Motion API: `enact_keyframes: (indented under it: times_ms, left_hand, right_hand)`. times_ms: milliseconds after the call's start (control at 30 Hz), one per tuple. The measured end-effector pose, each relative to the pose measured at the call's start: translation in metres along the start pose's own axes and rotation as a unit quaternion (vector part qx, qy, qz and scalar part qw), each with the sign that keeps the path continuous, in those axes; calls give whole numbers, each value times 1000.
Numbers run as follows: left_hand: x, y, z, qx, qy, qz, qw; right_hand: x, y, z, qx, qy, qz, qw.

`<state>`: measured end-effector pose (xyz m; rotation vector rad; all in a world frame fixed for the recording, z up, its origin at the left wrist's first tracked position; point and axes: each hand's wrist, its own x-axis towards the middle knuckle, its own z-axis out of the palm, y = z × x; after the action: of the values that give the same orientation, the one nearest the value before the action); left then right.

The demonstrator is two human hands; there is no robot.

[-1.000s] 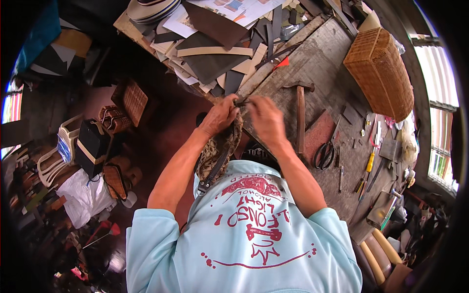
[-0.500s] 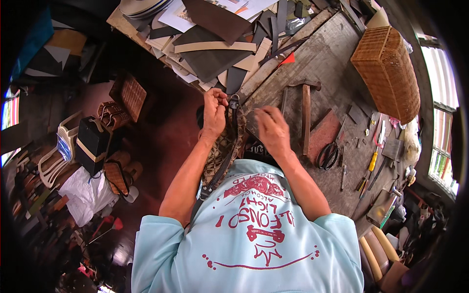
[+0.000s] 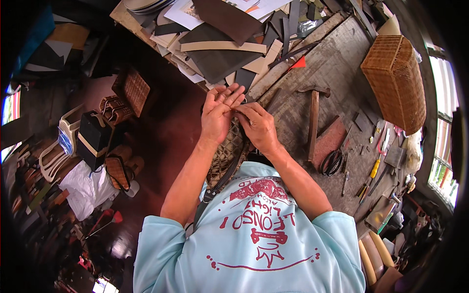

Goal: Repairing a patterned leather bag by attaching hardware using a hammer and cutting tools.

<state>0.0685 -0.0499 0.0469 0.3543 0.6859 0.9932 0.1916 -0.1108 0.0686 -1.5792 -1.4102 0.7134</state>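
My left hand [image 3: 218, 117] is turned palm up, its fingers stretched out and slightly apart. Against its fingers and palm, the fingertips of my right hand [image 3: 259, 128] are pinched together; whatever is between them is too small to make out. Below both hands a snakeskin-patterned bag [image 3: 224, 158], brown and tan, lies against my lap. A dark strap [image 3: 225, 178] runs along its right side. The hands cover the bag's upper end.
On the wooden bench at right lie a hammer [image 3: 313, 122], black-handled scissors [image 3: 332, 162], a reddish slab [image 3: 328, 141] and a yellow-handled screwdriver [image 3: 375, 168]. A wicker basket [image 3: 394, 80] stands behind. Leather scraps [image 3: 220, 61] pile up ahead; a white chair [image 3: 51, 156] is at left.
My right hand has moved left to meet my left hand. The left fingers, curled before, have straightened and turned palm up over the top of the bag.
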Motion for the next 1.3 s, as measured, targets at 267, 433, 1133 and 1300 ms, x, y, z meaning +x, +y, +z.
enact_keyframes:
  times_ms: [267, 433, 1133, 1300]
  left_hand:
    - [-13, -2, -4, 125, -85, -80, 985]
    - [-16, -2, -16, 402, -2, 60, 914]
    - [-1, -6, -13, 596, 159, -57, 785]
    - [0, -5, -9, 583, 164, -100, 789]
  right_hand:
    - [-17, 9, 2, 0, -4, -31, 1000]
    - [-18, 12, -20, -58, 35, 44, 997]
    - [-14, 21, -28, -316, -276, -149, 896]
    - [-13, 21, -25, -368, -285, -199, 862]
